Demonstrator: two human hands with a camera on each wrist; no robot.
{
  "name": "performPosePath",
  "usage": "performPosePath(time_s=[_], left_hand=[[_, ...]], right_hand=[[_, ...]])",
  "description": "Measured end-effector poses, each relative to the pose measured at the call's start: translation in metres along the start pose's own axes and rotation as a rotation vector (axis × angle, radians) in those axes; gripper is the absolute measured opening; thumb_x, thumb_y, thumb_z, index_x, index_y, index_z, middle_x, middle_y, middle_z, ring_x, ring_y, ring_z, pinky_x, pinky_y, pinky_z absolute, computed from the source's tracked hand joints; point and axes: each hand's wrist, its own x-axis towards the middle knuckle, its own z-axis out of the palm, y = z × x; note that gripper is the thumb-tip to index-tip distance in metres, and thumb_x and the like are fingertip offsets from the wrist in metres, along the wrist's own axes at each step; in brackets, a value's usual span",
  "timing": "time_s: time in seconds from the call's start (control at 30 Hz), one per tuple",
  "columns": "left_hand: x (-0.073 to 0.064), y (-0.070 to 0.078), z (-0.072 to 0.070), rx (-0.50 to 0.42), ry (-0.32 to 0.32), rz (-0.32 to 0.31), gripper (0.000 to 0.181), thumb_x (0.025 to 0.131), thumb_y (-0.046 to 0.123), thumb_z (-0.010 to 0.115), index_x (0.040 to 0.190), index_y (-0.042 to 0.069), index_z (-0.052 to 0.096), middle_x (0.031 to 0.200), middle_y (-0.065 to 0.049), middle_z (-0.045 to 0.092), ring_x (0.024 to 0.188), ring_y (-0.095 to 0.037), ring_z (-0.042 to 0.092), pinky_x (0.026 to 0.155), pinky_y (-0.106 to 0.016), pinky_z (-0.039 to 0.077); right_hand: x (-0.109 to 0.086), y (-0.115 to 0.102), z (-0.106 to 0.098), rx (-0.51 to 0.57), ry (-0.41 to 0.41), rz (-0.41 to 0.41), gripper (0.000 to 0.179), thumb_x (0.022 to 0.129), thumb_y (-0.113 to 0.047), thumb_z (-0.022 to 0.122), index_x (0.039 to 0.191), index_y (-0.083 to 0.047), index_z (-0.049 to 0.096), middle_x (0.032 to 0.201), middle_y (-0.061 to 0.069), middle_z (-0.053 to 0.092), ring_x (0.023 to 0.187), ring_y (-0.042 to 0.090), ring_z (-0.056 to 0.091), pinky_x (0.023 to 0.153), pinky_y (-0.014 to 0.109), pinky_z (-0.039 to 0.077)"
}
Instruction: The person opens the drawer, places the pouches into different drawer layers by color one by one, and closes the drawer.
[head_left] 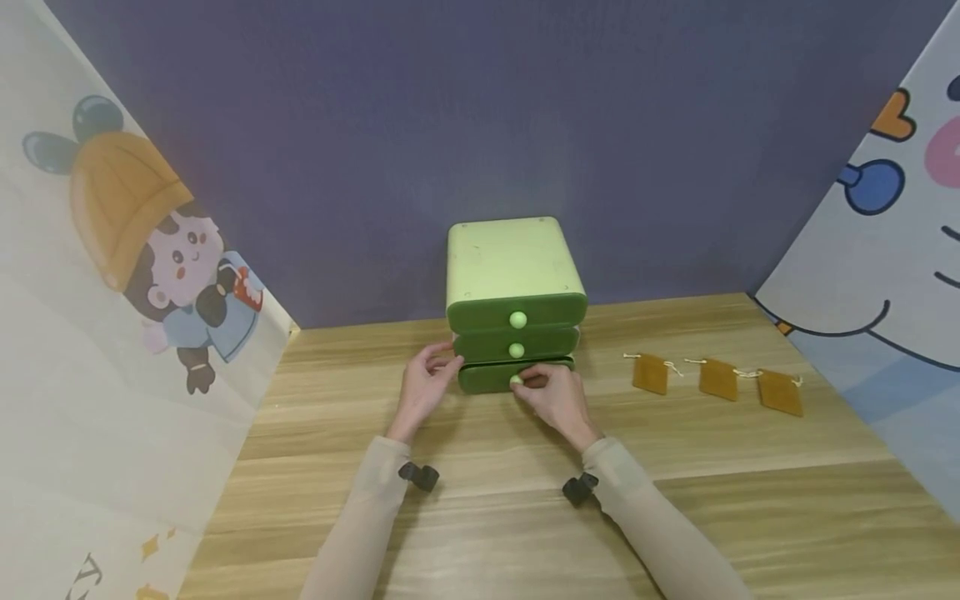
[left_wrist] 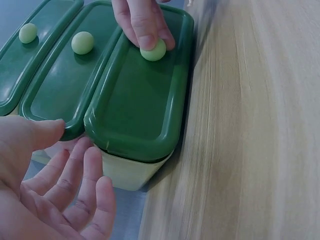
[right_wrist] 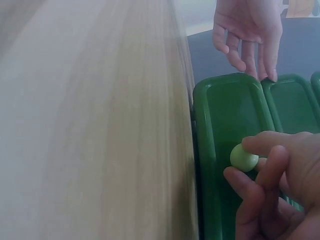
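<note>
A small drawer cabinet [head_left: 513,258] with a pale green top and three dark green drawer fronts stands against the back wall. My right hand [head_left: 557,402] pinches the round light green knob [right_wrist: 244,157] of the bottom drawer [left_wrist: 137,100] between thumb and fingers. That drawer sticks out a little, with a dark gap along its top edge in the head view. At the cabinet's left side is my left hand [head_left: 424,385], its thumb at the corner of the middle drawer [left_wrist: 62,75] and its other fingers extended along the side. The top drawer [head_left: 480,315] sits above, its knob untouched.
Three small brown drawstring pouches, a left one [head_left: 650,375], a middle one [head_left: 718,380] and a right one [head_left: 780,392], lie in a row on the wooden table [head_left: 495,533] to the right. Walls with cartoon pictures flank the table.
</note>
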Motion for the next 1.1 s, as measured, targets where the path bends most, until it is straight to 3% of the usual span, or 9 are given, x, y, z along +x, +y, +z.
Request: performPosePath(time_s=[0.23, 0.37, 0.6, 0.9, 0.97, 1.1], left_hand=[[0.000, -0.003, 0.001, 0.058, -0.018, -0.023, 0.041, 0.101, 0.021, 0.072, 0.139, 0.007, 0.067, 0.127, -0.019, 0.075, 0.112, -0.035, 0.072, 0.096, -0.046, 0.060], [0.002, -0.009, 0.002, 0.088, -0.038, -0.029, 0.040, 0.101, 0.020, 0.071, 0.138, 0.006, 0.068, 0.128, -0.018, 0.074, 0.109, -0.034, 0.072, 0.092, -0.042, 0.061], [0.001, -0.013, 0.004, 0.072, -0.071, -0.043, 0.044, 0.102, 0.020, 0.069, 0.141, 0.001, 0.064, 0.131, -0.021, 0.071, 0.115, -0.037, 0.071, 0.097, -0.045, 0.061], [0.001, -0.013, 0.005, 0.049, -0.082, -0.040, 0.043, 0.101, 0.012, 0.068, 0.143, 0.002, 0.063, 0.132, -0.023, 0.070, 0.108, -0.036, 0.072, 0.080, -0.031, 0.060], [0.001, -0.014, 0.005, 0.049, -0.087, -0.037, 0.044, 0.101, 0.010, 0.068, 0.143, 0.001, 0.062, 0.132, -0.023, 0.070, 0.108, -0.036, 0.072, 0.080, -0.032, 0.061], [0.000, -0.016, 0.005, 0.025, -0.099, -0.042, 0.045, 0.101, 0.007, 0.067, 0.144, -0.002, 0.059, 0.133, -0.027, 0.068, 0.106, -0.038, 0.074, 0.080, -0.040, 0.065]], right_hand=[[-0.002, 0.002, -0.002, 0.001, -0.023, 0.002, 0.018, 0.091, -0.027, 0.087, 0.101, -0.012, 0.084, 0.094, 0.006, 0.084, 0.086, 0.021, 0.081, 0.081, 0.043, 0.066], [-0.004, 0.002, -0.003, 0.008, -0.037, 0.000, 0.018, 0.091, -0.027, 0.086, 0.102, -0.013, 0.083, 0.095, 0.006, 0.084, 0.087, 0.021, 0.081, 0.081, 0.043, 0.066], [-0.009, 0.002, -0.005, 0.022, -0.061, 0.009, 0.016, 0.090, -0.025, 0.087, 0.100, -0.014, 0.083, 0.096, 0.006, 0.084, 0.087, 0.021, 0.080, 0.078, 0.039, 0.066], [-0.012, 0.003, -0.008, 0.015, -0.089, -0.004, 0.016, 0.090, -0.025, 0.087, 0.101, -0.014, 0.083, 0.095, 0.005, 0.083, 0.086, 0.018, 0.079, 0.078, 0.038, 0.065], [-0.013, 0.003, -0.009, 0.018, -0.092, -0.007, 0.016, 0.090, -0.025, 0.088, 0.101, -0.014, 0.083, 0.094, 0.005, 0.083, 0.084, 0.017, 0.079, 0.077, 0.036, 0.065], [-0.015, 0.004, -0.010, 0.049, -0.109, 0.001, 0.015, 0.090, -0.023, 0.088, 0.100, -0.013, 0.083, 0.093, 0.007, 0.083, 0.071, 0.014, 0.077, 0.063, 0.030, 0.062]])
